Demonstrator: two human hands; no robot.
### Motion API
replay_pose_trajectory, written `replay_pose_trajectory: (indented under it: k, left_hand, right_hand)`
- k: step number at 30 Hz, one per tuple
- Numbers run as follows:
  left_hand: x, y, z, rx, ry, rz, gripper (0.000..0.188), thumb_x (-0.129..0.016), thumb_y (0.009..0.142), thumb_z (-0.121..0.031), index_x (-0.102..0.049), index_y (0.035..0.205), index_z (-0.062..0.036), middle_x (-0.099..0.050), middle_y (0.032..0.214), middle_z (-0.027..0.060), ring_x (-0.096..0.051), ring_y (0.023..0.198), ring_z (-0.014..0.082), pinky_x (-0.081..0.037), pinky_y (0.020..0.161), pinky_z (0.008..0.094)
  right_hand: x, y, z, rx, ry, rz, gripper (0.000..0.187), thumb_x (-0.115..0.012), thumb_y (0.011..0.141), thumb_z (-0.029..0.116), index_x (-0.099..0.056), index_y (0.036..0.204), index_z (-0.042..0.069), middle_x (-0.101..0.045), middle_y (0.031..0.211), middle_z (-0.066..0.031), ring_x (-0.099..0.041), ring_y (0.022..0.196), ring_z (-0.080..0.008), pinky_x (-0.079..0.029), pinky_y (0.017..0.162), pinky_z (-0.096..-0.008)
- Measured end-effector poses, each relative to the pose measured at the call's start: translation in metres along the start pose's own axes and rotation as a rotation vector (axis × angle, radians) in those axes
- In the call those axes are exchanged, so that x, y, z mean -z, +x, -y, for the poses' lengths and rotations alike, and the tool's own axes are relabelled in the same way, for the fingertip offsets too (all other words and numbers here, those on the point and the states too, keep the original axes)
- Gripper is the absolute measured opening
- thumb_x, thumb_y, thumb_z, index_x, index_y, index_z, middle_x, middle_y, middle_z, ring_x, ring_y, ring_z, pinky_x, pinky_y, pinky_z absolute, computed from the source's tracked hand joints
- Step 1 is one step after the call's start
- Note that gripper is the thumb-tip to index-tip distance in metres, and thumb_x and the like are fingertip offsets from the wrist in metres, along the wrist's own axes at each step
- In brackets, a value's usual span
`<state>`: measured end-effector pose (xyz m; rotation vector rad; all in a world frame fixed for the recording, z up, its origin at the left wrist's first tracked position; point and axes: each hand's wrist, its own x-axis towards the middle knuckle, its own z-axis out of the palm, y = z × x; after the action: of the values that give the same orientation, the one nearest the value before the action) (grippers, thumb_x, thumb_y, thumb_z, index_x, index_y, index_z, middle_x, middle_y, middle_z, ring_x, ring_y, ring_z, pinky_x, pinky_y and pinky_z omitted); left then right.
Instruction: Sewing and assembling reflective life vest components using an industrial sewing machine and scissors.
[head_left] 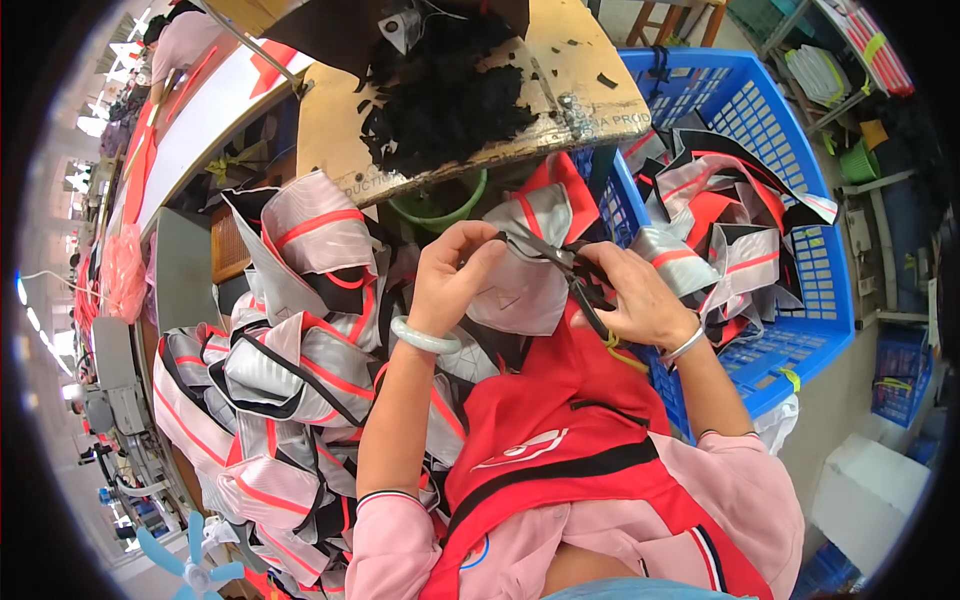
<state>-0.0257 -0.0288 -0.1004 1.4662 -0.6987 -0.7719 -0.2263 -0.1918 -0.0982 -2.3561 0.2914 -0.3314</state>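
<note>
My right hand [635,290] is wrapped round a pair of scissors [541,247] with dark handles, its blades pointing up and left. My left hand [455,272] is closed in a pinch just left of the blade tips. A small dark bit shows at its fingertips, too small to name. Below both hands hangs a silver-grey fabric piece [515,297] with a red stripe and a red end, partly over my red apron [540,400]. Whether the left fingers grip this piece cannot be made out.
Sewn grey, red and black pieces [290,375] are heaped on my left. A blue plastic basket [830,290] with more pieces stands on the right. Ahead, a worn wooden board [590,70] bears black scraps [440,115]; under it sits a green bucket [440,220].
</note>
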Motion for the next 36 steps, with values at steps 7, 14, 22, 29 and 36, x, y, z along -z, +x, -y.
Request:
replay_pose_trajectory:
  k: [7,14,22,29,36]
  left_hand:
    - [-0.002,-0.002,0.012,0.076,-0.061,0.026,0.014,-0.065,0.087,-0.007,-0.065,0.097,0.0021,-0.06,0.079,-0.0063,-0.049,0.071,0.0006,-0.04,0.063,0.0176]
    - [-0.008,-0.005,0.004,0.159,-0.049,0.037,0.016,-0.066,0.084,-0.006,-0.066,0.096,0.0038,-0.063,0.081,-0.0033,-0.054,0.073,0.0027,-0.044,0.065,0.0184]
    - [-0.011,-0.008,-0.013,0.249,-0.121,0.113,0.016,-0.066,0.083,-0.006,-0.066,0.097,0.0025,-0.066,0.087,-0.0003,-0.057,0.078,0.0047,-0.045,0.071,0.0199]
    - [-0.007,0.004,-0.003,0.282,-0.046,0.12,0.022,-0.069,0.084,-0.01,-0.066,0.102,0.0025,-0.066,0.09,0.0003,-0.057,0.081,0.0051,-0.045,0.072,0.0212]
    - [-0.001,-0.008,0.032,0.008,0.271,-0.034,0.025,-0.064,0.09,-0.015,-0.063,0.108,0.0037,-0.067,0.088,0.0072,-0.059,0.082,0.0102,-0.048,0.076,0.0255]
  right_hand:
    - [0.009,0.003,0.0,-0.043,-0.2,0.121,0.073,-0.076,0.069,0.053,-0.055,0.117,0.002,-0.058,0.099,-0.014,-0.056,0.087,-0.0315,-0.042,0.075,-0.0397]
    - [0.011,0.007,0.002,0.022,-0.153,0.089,0.067,-0.076,0.069,0.045,-0.052,0.117,0.004,-0.055,0.093,-0.0129,-0.052,0.082,-0.0315,-0.04,0.075,-0.0393]
    - [0.014,0.003,-0.004,0.002,-0.211,0.132,0.052,-0.074,0.07,0.042,-0.06,0.104,0.005,-0.062,0.082,-0.0132,-0.061,0.077,-0.031,-0.045,0.068,-0.0397]
    - [0.009,0.014,-0.025,-0.122,0.07,-0.101,0.028,-0.068,0.075,0.027,-0.059,0.093,0.007,-0.064,0.073,-0.0126,-0.065,0.065,-0.0304,-0.051,0.06,-0.0402]
    - [0.089,0.127,-0.056,-0.329,-0.572,-0.314,0.043,-0.065,0.083,0.042,-0.063,0.097,0.001,-0.068,0.088,-0.0185,-0.066,0.083,-0.0363,-0.052,0.071,-0.0449]
